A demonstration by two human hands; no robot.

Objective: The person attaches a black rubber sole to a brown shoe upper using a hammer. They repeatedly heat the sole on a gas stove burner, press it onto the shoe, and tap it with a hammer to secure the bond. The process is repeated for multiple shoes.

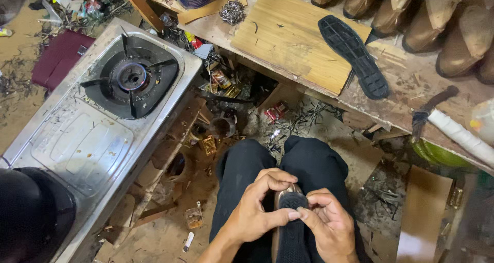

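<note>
A brown shoe with a black ribbed sole point(290, 227) rests sole-up on my lap, over my black trousers. My left hand point(254, 209) wraps around its left side and toe, thumb pressed on the sole. My right hand point(329, 224) grips the right side, fingers curled at the sole's edge. Both hands press the sole against the shoe. A loose black sole point(352, 54) lies on a wooden board point(288, 36) on the workbench ahead.
A steel single-burner gas stove point(131, 77) with a small blue flame stands to my left. Several brown shoes on lasts point(437, 16) line the bench's back. A brush point(429, 111), a white roll point(460, 137) and a pile of nails point(232, 11) lie on the bench. Scraps litter the floor.
</note>
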